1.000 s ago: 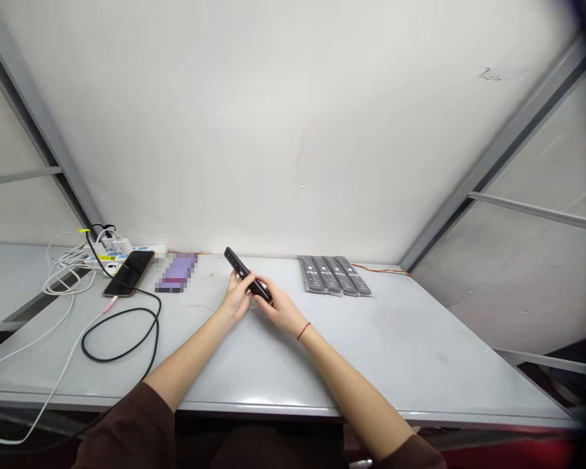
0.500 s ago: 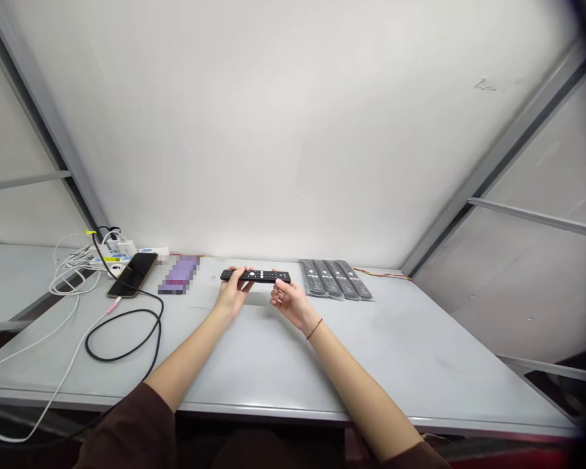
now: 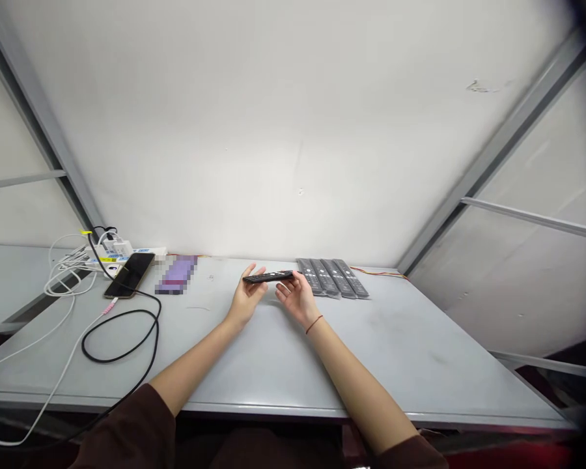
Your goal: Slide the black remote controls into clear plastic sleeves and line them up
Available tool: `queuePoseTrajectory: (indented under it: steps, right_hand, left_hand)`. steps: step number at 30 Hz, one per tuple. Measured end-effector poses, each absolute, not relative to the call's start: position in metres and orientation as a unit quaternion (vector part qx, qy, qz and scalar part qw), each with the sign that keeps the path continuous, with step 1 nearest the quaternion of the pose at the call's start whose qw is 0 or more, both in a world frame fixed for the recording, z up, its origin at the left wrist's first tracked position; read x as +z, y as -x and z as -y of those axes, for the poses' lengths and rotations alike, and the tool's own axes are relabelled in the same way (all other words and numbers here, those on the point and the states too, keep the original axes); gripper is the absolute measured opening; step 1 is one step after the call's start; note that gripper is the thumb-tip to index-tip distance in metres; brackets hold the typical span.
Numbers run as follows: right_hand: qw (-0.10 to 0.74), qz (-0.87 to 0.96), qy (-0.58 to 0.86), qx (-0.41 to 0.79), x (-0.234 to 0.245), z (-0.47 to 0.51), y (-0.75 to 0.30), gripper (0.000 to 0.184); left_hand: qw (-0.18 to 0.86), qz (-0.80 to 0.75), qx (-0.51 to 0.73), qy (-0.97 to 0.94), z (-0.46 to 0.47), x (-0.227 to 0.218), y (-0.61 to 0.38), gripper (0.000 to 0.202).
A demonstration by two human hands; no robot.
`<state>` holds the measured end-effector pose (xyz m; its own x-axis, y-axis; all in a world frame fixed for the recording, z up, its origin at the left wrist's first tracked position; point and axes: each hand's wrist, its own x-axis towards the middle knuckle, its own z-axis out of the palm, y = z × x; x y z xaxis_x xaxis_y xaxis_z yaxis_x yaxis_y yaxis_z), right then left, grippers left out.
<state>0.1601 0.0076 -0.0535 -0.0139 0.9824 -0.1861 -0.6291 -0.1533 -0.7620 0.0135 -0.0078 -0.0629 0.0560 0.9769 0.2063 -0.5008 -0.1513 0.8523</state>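
A slim black remote control (image 3: 268,277) lies level between my two hands, a little above the grey table (image 3: 381,352). My left hand (image 3: 247,298) supports its left end with fingers loosely spread upward. My right hand (image 3: 297,298) holds its right end with curled fingers; a red cord is around that wrist. Just right of my right hand, a row of several bagged remotes (image 3: 333,277) lies side by side near the back wall.
A dark phone (image 3: 129,273) lies at the back left, with a black cable loop (image 3: 120,335), white cables (image 3: 61,273) and a power strip (image 3: 112,249) beside it. A blurred purple item (image 3: 176,274) sits beside the phone. Metal frame bars flank both sides.
The remote was tilted up in both hands, then turned level with its buttons showing. Now it is edge-on and has shifted right, closer to the bagged remotes.
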Motion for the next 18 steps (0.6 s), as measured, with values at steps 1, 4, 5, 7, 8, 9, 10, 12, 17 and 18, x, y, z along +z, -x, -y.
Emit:
queuePoseTrajectory:
  steps: [1, 4, 5, 7, 8, 9, 10, 12, 17, 18]
  right_hand:
    - [0.605, 0.239, 0.357, 0.670, -0.0540, -0.0078, -0.1602, 0.020]
    - [0.610, 0.225, 0.337, 0.681, -0.0547, -0.0078, -0.1606, 0.018]
    - [0.611, 0.225, 0.332, 0.683, -0.0547, -0.0077, -0.1609, 0.018]
    - [0.613, 0.225, 0.325, 0.684, -0.0546, -0.0072, -0.1612, 0.016]
    - [0.614, 0.227, 0.323, 0.683, -0.0545, -0.0069, -0.1613, 0.016]
    - [0.614, 0.231, 0.321, 0.683, -0.0546, -0.0067, -0.1613, 0.015]
    - [0.614, 0.236, 0.320, 0.682, -0.0547, -0.0067, -0.1613, 0.015]
    - [0.612, 0.245, 0.320, 0.681, -0.0555, -0.0071, -0.1613, 0.016]
    - [0.611, 0.276, 0.339, 0.660, -0.0590, -0.0094, -0.1603, 0.024]
    - [0.611, 0.284, 0.340, 0.656, -0.0594, -0.0097, -0.1600, 0.026]
  left_hand:
    - [0.587, -0.279, 0.627, -0.429, 0.0081, -0.0632, -0.0137, 0.059]
    - [0.586, -0.282, 0.623, -0.433, 0.0080, -0.0642, -0.0143, 0.065]
    - [0.586, -0.284, 0.620, -0.437, 0.0078, -0.0646, -0.0145, 0.066]
    - [0.585, -0.285, 0.616, -0.444, 0.0074, -0.0657, -0.0150, 0.067]
    - [0.584, -0.284, 0.615, -0.448, 0.0072, -0.0663, -0.0153, 0.068]
    - [0.584, -0.280, 0.613, -0.452, 0.0071, -0.0670, -0.0158, 0.069]
    - [0.585, -0.277, 0.612, -0.455, 0.0072, -0.0677, -0.0163, 0.070]
    - [0.587, -0.271, 0.605, -0.465, 0.0077, -0.0691, -0.0174, 0.073]
    - [0.578, -0.275, 0.581, -0.503, 0.0137, -0.0698, -0.0183, 0.066]
    - [0.569, -0.279, 0.580, -0.512, 0.0156, -0.0691, -0.0178, 0.064]
